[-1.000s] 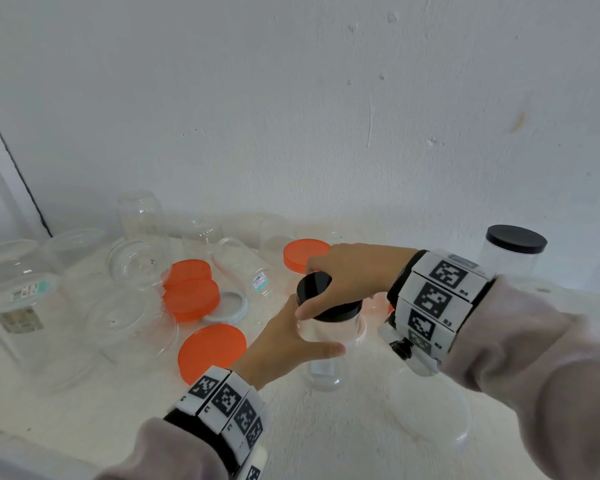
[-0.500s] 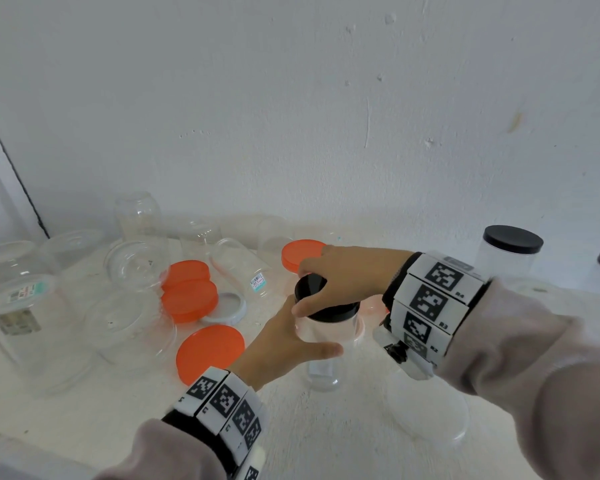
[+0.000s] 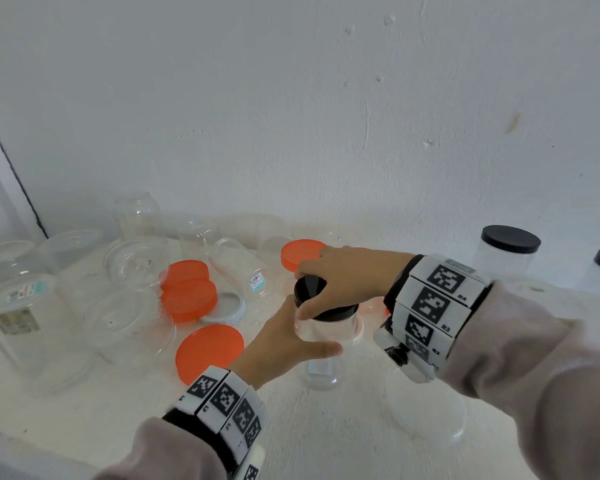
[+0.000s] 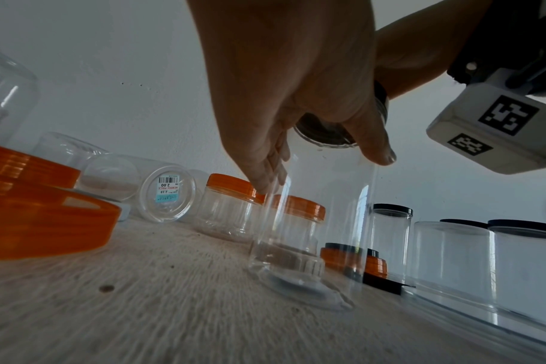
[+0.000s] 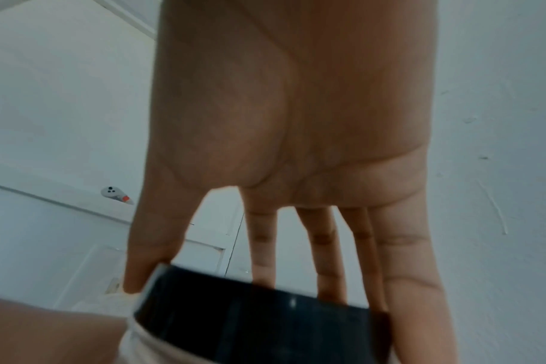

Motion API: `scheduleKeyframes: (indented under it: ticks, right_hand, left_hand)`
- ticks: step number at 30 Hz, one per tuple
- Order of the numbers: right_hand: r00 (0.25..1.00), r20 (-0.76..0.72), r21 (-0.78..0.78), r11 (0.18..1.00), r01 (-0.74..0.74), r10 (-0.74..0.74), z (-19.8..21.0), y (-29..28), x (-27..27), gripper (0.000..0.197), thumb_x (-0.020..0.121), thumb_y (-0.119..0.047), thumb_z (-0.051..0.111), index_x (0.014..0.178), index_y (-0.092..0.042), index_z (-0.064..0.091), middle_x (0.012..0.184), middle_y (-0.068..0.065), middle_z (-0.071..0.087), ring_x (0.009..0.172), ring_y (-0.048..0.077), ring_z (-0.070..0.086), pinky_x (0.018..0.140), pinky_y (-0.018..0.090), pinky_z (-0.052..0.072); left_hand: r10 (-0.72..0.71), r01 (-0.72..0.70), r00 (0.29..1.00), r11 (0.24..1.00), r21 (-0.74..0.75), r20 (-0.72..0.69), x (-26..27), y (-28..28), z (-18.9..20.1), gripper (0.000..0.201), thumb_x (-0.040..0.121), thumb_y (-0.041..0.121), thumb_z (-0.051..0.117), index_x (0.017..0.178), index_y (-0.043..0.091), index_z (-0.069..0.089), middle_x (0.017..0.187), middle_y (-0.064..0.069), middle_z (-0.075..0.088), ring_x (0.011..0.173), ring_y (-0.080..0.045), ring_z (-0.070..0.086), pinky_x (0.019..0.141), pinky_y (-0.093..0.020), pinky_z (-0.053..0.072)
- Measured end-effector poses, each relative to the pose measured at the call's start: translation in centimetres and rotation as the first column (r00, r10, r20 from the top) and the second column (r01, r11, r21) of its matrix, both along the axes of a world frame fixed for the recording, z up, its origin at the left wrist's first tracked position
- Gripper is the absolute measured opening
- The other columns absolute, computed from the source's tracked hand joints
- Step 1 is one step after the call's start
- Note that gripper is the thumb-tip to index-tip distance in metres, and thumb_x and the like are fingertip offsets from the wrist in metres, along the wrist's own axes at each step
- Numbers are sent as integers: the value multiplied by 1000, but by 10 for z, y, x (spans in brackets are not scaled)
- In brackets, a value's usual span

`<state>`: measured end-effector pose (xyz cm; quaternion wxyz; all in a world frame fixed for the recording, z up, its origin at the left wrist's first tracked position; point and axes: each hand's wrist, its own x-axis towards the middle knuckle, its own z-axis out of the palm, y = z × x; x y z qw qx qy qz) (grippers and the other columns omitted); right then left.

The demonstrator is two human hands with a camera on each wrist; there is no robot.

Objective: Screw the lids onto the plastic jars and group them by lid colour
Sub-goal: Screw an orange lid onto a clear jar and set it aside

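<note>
Gripping: left hand [image 3: 284, 344] wraps the clear jar [image 3: 323, 341] just under its neck, thumb across the near side, fingers curled round the far side.
Right hand: right hand [image 3: 347, 278] comes from above, thumb and fingertips pinching the rim of the black lid [image 3: 312, 289] that sits on the jar's mouth.
Jar: tall smooth cylinder of transparent plastic, standing upright on the shelf [image 3: 326, 438], centre of the head view; its base shows as a faint ring.
Lid: round, matte black, flat-topped with a straight side wall; the right wrist view shows that wall as a dark band between thumb and fingers.
Thread: whether the lid is fully seated cannot be told; the fingers cover much of its rim.
Shelf surface: white, rough and fibrous in the left wrist view.
Loose orange lids [image 3: 208, 351]: glossy flat discs with ribbed sides, lying left of the held jar, two of them overlapping.
Empty jars [image 3: 136, 265]: clear, some upright, some lying on their sides, one with a price sticker on its base; outlines are hard to separate against the white.
Black-lidded jars [image 3: 506, 251]: upright at far right, the outermost cut by the frame edge.
Orange-lidded jars [image 4: 231, 206]: small, ridged walls, behind the held jar, seen only from the left wrist.
Sleeves: pale fabric, with marker-printed wristbands.
</note>
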<state>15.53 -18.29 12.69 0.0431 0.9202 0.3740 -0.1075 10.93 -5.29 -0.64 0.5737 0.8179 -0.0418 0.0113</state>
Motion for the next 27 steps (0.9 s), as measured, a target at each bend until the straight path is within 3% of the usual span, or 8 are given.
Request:
scheduleKeyframes:
  ticks: [7, 11, 15, 18, 23, 27]
  right_hand:
    - [987, -160, 42, 999, -27, 34, 7, -6, 6, 77, 78, -47, 73, 144, -37, 35, 113, -14, 35, 106, 11, 38, 85, 27, 39]
    - [992, -119, 76, 996, -35, 44, 1, -10, 8, 76, 79, -56, 68, 144, -39, 35, 110, -15, 35, 106, 10, 37, 87, 29, 39]
    - [997, -54, 88, 995, -44, 49, -11, -15, 6, 69, 82, -64, 58, 142, -42, 34, 113, -4, 39, 109, 18, 33, 93, 39, 39]
    - [998, -12, 156, 986, -58, 61, -22, -18, 5, 62, 83, -63, 55, 138, -39, 39, 112, 0, 40, 110, 22, 32, 91, 41, 39]
    - [1000, 18, 243, 970, -28, 24, -35, -22, 0, 64, 86, -62, 52, 143, -36, 35, 117, 0, 38, 114, 24, 27, 93, 40, 35]
    - [998, 54, 319, 948, 4, -23, -48, -21, -4, 59, 89, -57, 47, 143, -38, 33, 127, 2, 38, 114, 27, 28, 93, 38, 32]
  left_hand:
    - [10, -10, 1000, 1000, 11, 4, 0, -1, 2, 78, 67, 32, 87, 117, 56, 33, 127, 24, 51, 114, 8, 47, 91, -16, 39]
    - [6, -6, 1000, 1000, 13, -3, -1, -1, 3, 84, 66, 34, 87, 128, 47, 32, 130, 19, 52, 121, -2, 48, 103, -30, 42]
    - [-9, 8, 1000, 1000, 16, 11, -2, -1, 4, 90, 61, 40, 87, 135, 41, 35, 131, 18, 54, 123, -3, 48, 106, -35, 41]
    - [-2, 1, 1000, 1000, 23, 12, -2, -1, 3, 90, 55, 49, 84, 130, 49, 36, 128, 21, 55, 122, -1, 49, 104, -30, 40]
    - [3, -3, 1000, 1000, 29, 1, -2, 1, 2, 84, 55, 48, 85, 120, 61, 34, 126, 28, 54, 120, 6, 46, 92, -18, 38]
    - [-13, 13, 1000, 999, 42, 14, -1, 1, 2, 89, 55, 52, 84, 126, 61, 30, 130, 31, 50, 125, 5, 42, 99, -22, 35]
